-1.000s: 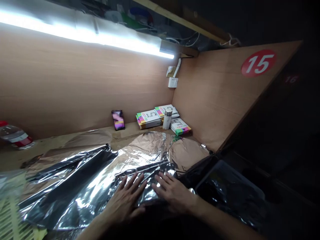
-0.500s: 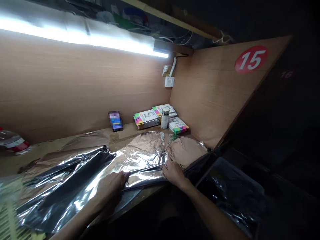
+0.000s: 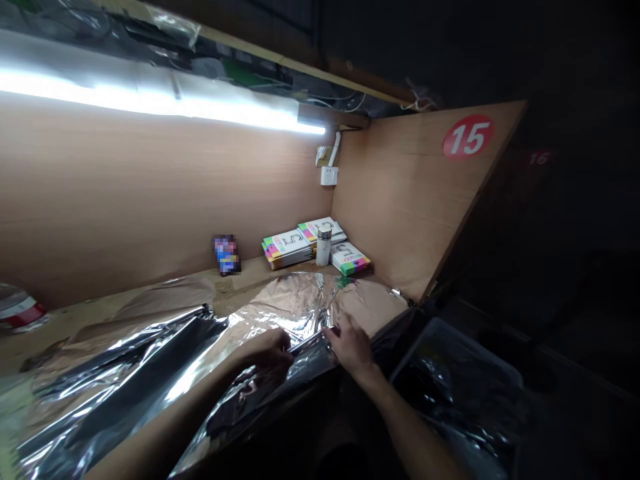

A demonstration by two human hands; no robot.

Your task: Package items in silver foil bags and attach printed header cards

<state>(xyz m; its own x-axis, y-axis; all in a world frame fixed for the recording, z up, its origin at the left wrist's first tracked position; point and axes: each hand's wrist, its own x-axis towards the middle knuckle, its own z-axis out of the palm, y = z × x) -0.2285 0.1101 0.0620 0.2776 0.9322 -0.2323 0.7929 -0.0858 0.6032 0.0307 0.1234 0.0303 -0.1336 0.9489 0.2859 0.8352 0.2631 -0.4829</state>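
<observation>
Shiny silver foil sheeting point(image 3: 295, 293) lies crumpled across the bench, with its near part hanging over the front edge. My left hand point(image 3: 267, 350) is closed on a folded edge of the foil near the middle. Close by on the right, my right hand point(image 3: 350, 343) pinches the same edge between thumb and fingers. A short taut strip of foil runs between the two hands. Part of my left hand's fingers is in shadow.
Stacked printed packets point(image 3: 287, 247) and a white bottle point(image 3: 323, 247) stand in the back corner. A phone point(image 3: 227, 255) leans on the back wall. A labelled bottle point(image 3: 20, 310) is at far left. Right of the bench sits a plastic bin point(image 3: 470, 353) holding dark glossy material.
My left hand has moved right and closer to my right hand, shortening the foil edge between them. The near foil has been lifted and hangs darker. The camera view has shifted slightly.
</observation>
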